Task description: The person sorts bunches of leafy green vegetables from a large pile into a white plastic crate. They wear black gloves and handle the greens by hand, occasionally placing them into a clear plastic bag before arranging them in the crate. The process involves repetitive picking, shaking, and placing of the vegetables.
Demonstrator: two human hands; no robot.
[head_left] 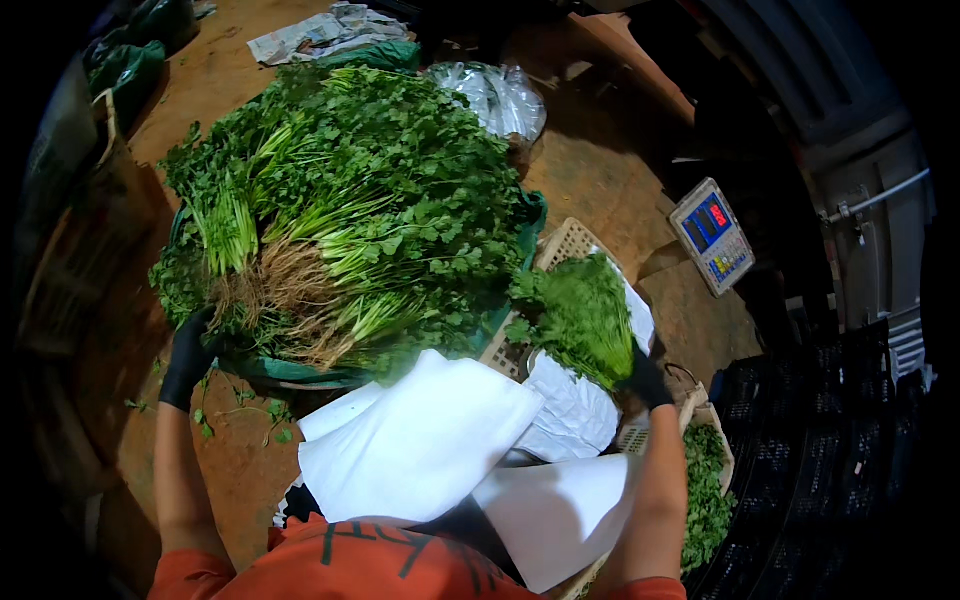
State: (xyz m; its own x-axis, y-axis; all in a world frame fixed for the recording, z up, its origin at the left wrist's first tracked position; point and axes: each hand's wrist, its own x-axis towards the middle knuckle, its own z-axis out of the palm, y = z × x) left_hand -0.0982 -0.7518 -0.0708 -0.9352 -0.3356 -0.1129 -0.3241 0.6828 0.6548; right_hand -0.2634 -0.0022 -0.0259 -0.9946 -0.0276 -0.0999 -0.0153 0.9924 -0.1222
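Note:
A large heap of cilantro point(400, 190) with brown roots and pale stems lies on green sheeting point(285, 372). My left hand point(188, 360), in a black glove, is at the heap's near left edge beside the roots; leaves and shadow obscure its fingers. On the right, my right hand point(648, 382), also gloved in black, is closed round the stem end of a cilantro bunch point(585, 315). That bunch is over a beige plastic basket point(572, 240) lined with white paper, its leaves pointing away from me.
White sheets point(415, 435) cover my lap. Another basket with greens point(706, 500) stands at my right, near stacked black crates point(790, 460). A digital scale point(712, 237) stands farther right. Clear plastic bags point(490, 98) and newspaper point(325, 35) lie behind the heap.

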